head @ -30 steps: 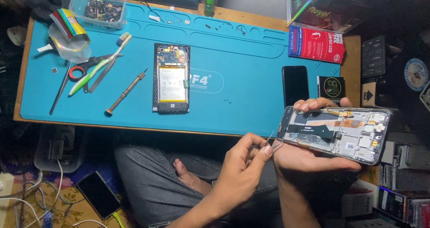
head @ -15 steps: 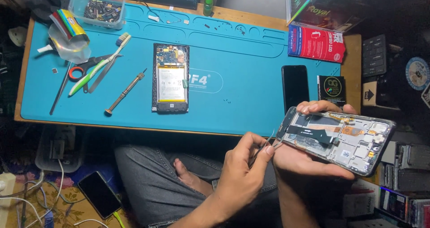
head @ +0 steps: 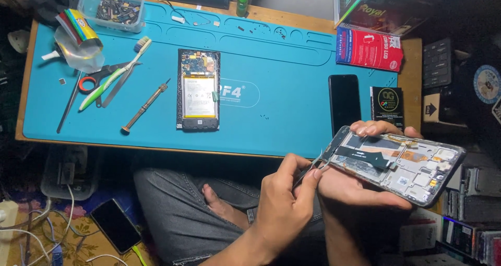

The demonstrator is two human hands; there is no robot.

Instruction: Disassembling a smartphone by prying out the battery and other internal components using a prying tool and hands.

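Your right hand (head: 365, 185) cradles the phone frame (head: 399, 164) off the table's (head: 292, 125) near edge, tilted for access, while your left hand (head: 284, 203) pinches tweezers (head: 313, 167) at its corner.

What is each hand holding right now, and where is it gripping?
The right hand cradles the opened grey phone frame from underneath, near its left end. The left hand pinches thin metal tweezers mid-shaft.
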